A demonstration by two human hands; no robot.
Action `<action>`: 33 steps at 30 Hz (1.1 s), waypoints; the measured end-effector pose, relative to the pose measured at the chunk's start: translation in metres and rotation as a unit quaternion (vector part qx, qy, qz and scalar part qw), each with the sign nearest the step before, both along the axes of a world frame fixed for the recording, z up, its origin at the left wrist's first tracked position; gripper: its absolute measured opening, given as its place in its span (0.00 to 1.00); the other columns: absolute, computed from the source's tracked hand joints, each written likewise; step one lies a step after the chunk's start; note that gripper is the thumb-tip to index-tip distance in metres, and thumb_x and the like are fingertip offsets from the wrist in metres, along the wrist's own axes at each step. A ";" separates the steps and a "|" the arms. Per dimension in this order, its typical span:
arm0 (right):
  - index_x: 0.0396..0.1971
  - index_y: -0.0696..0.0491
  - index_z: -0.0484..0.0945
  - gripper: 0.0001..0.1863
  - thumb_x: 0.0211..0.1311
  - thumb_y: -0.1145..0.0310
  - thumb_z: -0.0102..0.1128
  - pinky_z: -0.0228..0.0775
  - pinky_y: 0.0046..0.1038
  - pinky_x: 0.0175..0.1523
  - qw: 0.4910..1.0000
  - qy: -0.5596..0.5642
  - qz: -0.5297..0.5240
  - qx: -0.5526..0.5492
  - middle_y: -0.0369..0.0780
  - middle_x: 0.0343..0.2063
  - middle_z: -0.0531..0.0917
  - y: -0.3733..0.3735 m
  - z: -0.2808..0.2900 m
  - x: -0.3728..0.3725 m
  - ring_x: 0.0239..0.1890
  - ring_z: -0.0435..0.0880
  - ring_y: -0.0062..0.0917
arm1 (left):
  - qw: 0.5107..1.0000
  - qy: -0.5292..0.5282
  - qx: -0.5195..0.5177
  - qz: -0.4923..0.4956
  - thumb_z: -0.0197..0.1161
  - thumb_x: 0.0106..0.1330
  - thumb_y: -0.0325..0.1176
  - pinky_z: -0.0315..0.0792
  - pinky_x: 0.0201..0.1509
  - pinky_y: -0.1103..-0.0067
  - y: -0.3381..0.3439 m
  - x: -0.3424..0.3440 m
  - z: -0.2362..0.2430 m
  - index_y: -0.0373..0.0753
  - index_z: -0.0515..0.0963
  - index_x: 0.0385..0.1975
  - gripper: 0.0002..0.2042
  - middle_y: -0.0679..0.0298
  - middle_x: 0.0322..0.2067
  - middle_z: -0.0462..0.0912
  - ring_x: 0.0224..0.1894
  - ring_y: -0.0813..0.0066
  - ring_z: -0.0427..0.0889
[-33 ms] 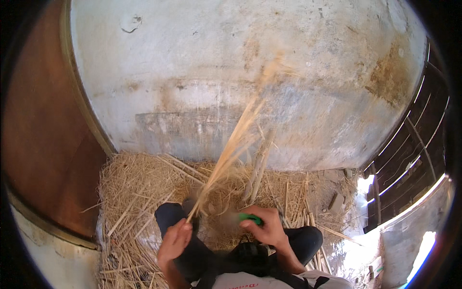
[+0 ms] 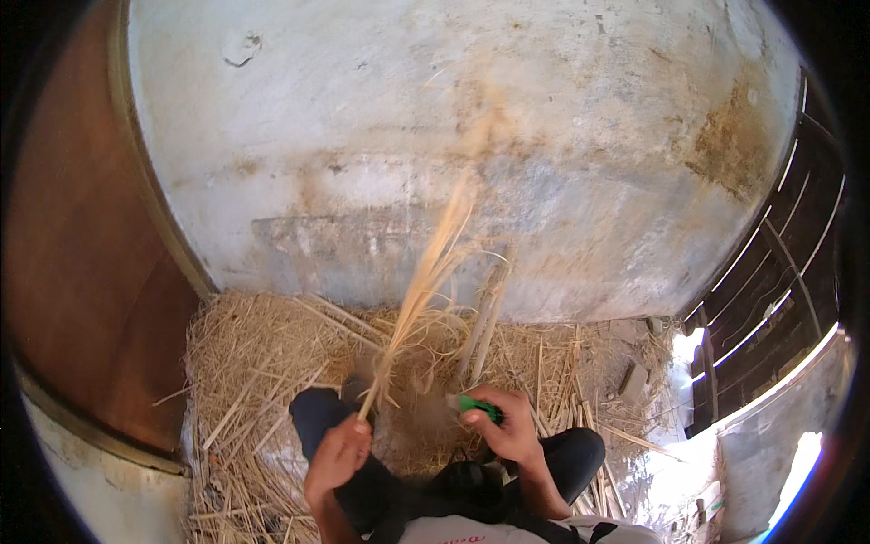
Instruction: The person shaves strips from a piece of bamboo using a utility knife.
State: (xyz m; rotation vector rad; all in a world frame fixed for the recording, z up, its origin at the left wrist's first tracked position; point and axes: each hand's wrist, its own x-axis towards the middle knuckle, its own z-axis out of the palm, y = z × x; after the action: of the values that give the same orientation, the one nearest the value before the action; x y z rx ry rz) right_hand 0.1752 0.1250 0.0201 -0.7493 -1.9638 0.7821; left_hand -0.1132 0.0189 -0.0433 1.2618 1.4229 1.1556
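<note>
My left hand (image 2: pixel 341 455) is closed around the lower end of a long, pale straw-coloured bundle of thin split fibres (image 2: pixel 420 295), which slants up to the right, frayed and blurred at its top. To its right, my right hand (image 2: pixel 507 431) grips a green-handled tool (image 2: pixel 482 408); its head, at the left end, is smeared and cannot be made out. The tool is apart from the bundle. Both hands are above my bent legs (image 2: pixel 580 462) in dark trousers.
Straw and split sticks (image 2: pixel 245 381) cover the floor, with pale poles (image 2: pixel 485 322) beyond my hands. A small block (image 2: pixel 632 381) lies at the right. A stained wall (image 2: pixel 381 109) faces me, between a brown panel (image 2: pixel 100 227) on the left and dark slatted boards (image 2: pixel 752 290).
The bundle's top has swung slightly left. My left hand has shifted a little to the right, and my right hand a little rightward with the tool.
</note>
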 end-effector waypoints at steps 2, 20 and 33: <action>0.43 0.59 0.86 0.16 0.73 0.59 0.70 0.70 0.27 0.37 0.996 0.046 -0.032 -0.065 0.38 0.26 0.84 0.009 -0.007 0.014 0.28 0.78 0.19 | 0.994 -0.101 -0.029 -0.011 0.46 0.88 0.44 0.62 0.23 0.77 0.010 0.002 -0.020 0.39 0.69 0.31 0.20 0.71 0.18 0.68 0.19 0.81 0.66; 0.44 0.58 0.85 0.27 0.80 0.44 0.60 0.56 0.24 0.32 0.961 0.127 -0.139 -0.200 0.28 0.22 0.71 0.073 -0.091 0.090 0.25 0.64 0.12 | 0.961 -0.200 -0.127 0.139 0.45 0.88 0.53 0.57 0.22 0.79 0.010 0.067 -0.030 0.44 0.68 0.36 0.20 0.73 0.22 0.64 0.20 0.82 0.61; 0.40 0.59 0.84 0.30 0.77 0.41 0.61 0.71 0.29 0.38 0.973 0.134 -0.170 -0.081 0.35 0.29 0.81 0.041 -0.074 0.091 0.31 0.79 0.23 | 0.976 -0.209 -0.041 -0.042 0.48 0.88 0.53 0.55 0.23 0.82 0.059 0.068 0.013 0.41 0.69 0.38 0.21 0.73 0.23 0.63 0.21 0.85 0.60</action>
State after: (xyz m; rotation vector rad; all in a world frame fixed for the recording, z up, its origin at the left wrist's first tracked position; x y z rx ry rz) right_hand 0.2666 0.1663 -0.0544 -0.9910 -1.4918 0.7920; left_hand -0.0447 0.0783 -0.0300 0.9425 1.0824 1.2052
